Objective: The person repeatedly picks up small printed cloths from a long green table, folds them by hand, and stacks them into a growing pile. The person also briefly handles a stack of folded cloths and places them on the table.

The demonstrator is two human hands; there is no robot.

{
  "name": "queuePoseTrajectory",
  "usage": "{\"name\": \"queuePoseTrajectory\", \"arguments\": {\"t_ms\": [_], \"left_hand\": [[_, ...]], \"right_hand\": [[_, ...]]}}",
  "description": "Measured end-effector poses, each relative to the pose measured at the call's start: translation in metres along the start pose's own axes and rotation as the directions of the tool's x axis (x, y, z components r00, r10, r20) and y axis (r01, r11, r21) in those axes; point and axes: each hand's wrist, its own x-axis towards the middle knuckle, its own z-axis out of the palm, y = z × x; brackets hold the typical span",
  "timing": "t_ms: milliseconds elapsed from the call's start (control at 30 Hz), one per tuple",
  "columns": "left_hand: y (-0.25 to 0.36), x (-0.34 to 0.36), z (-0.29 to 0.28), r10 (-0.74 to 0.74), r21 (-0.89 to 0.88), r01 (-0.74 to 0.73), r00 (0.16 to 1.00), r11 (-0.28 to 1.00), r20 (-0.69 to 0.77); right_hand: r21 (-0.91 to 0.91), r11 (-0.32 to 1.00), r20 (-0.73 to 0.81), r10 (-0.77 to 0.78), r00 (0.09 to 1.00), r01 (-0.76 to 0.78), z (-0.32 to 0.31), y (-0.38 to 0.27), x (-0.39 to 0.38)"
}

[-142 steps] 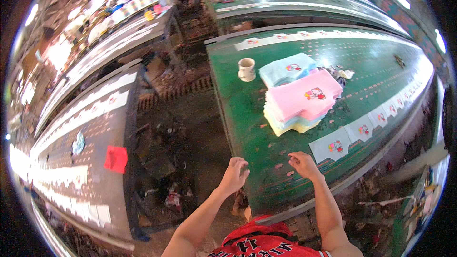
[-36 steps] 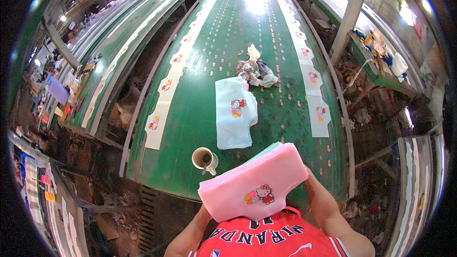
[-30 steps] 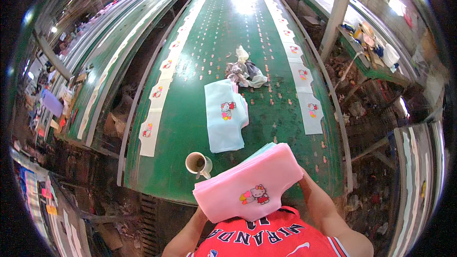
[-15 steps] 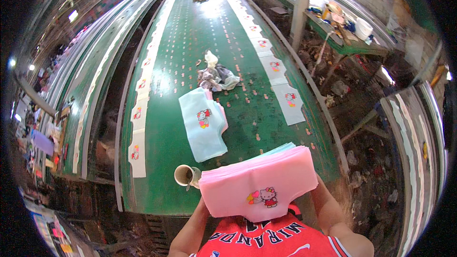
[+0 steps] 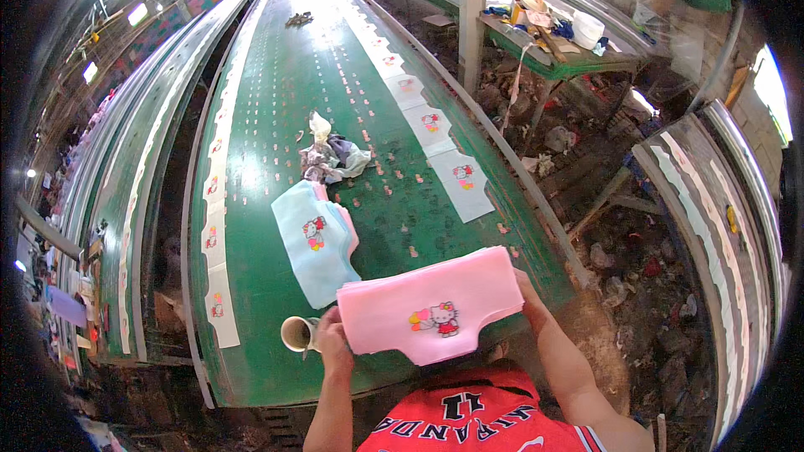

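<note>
A stack of pink cut fabric panels [image 5: 385, 305], each shaped like briefs, is held up tilted above the table's near end. A cartoon cat with balloons is printed on the front panel. My left hand [image 5: 333, 338] is closed on the stack's left end, fingers partly behind it. At the right end my right hand [image 5: 523, 281] grips the edge, most of its fingers hidden by the fabric. Beyond the stack lies a pile of light blue panels [image 5: 297, 211] with the same print, some pink showing beneath. A cup [image 5: 298, 334] stands beside my left hand.
The long green printing table [image 5: 394, 226] has white printed panels [image 5: 459, 186] in rows along both sides. Crumpled rags [image 5: 333, 157] lie past the blue pile. To the right stand a post [image 5: 471, 25] and a cluttered side table [image 5: 553, 67]. Litter covers the floor there.
The view has swung right, so the table appears farther left. My left hand has come into sight at the stack's left end. The blue edge behind the pink panels no longer shows.
</note>
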Motion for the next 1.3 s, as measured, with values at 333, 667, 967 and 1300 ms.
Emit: {"name": "queuePoseTrajectory", "arguments": {"t_ms": [333, 667, 967, 1300], "left_hand": [[0.031, -0.074, 0.207, 0.688, 0.571, -0.699, 0.664, 0.432, 0.293], [-0.053, -0.145, 0.472, 0.507, 0.408, -0.803, 0.592, 0.434, 0.626], [-0.088, -0.109, 0.555, 0.461, 0.527, -0.719, 0.695, 0.453, 0.552], [-0.115, -0.03, 0.575, 0.468, 0.683, -0.447, 0.867, 0.578, 0.171]], "right_hand": [[-0.516, 0.846, -0.07, -0.194, 0.979, 0.131, -0.151, -0.04, -0.039], [-0.59, 0.788, -0.133, -0.311, 0.941, 0.177, -0.323, -0.118, -0.106], [-0.583, 0.763, 0.056, -0.305, 0.951, 0.279, -0.369, -0.189, -0.033], [-0.679, 0.626, 0.436, -0.075, 0.897, 0.382, -0.338, -0.228, 0.132]]}}
